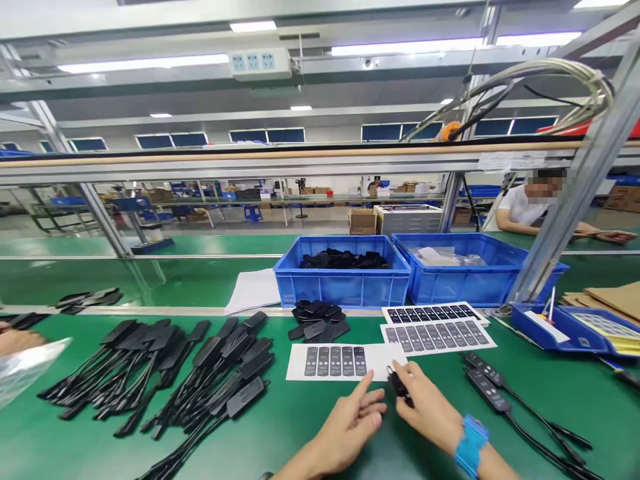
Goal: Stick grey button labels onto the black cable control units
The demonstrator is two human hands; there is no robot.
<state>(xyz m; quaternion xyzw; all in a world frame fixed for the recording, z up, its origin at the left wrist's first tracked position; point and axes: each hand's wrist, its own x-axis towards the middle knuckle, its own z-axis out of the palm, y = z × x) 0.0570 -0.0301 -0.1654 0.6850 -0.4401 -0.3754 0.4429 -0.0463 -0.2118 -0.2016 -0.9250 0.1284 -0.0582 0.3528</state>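
Observation:
My right hand (433, 410), with a blue band at the wrist, grips a small black device (399, 385) low over the green bench; the fingers cover most of it. Beside it my left hand (347, 423) is empty, index finger stretched out and thumb apart, near the lower edge of a white label sheet (295, 363). Several dark grey labels with white print remain on that sheet. To the right lie two black cabled devices (487, 392) with printed labels on their faces. Bundles of black cabled devices (245, 397) spread over the bench left of my hands.
Behind the hands stand a blue bin (343, 290) of black parts and another blue bin (450, 287) with plastic bags. More label sheets (440, 337) and a pile of flat black pieces (320, 330) lie before them. Another person's hand (20, 340) shows at far left.

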